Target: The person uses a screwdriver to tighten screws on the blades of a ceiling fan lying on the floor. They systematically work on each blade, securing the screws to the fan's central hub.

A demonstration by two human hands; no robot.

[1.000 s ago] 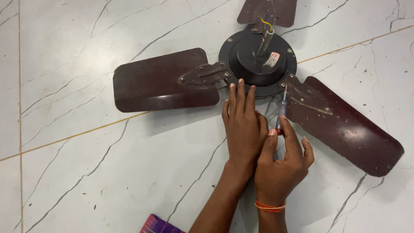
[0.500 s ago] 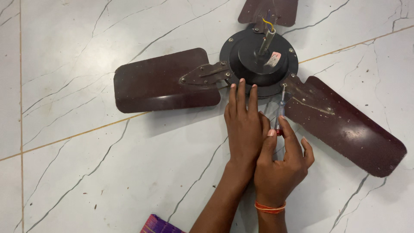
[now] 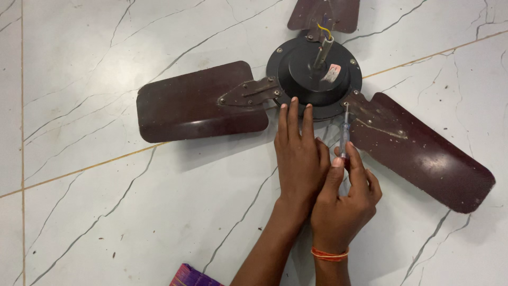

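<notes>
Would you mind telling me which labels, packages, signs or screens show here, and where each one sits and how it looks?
Sticker label: on top of the dark motor housing of the ceiling fan, beside the central rod; small, roughly rectangular, white with red; print too small to tell.
Purple patterned item: at the bottom edge on the marble floor, only a corner visible; cannot tell whether it is a package.
No signs or screens.

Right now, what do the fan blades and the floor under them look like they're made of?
Fan blades: probably painted sheet metal, glossy dark brown, scuffed, screwed to metal brackets. Floor: looks like polished white marble or marble-look tile, with grey veins and thin joint lines.
</notes>
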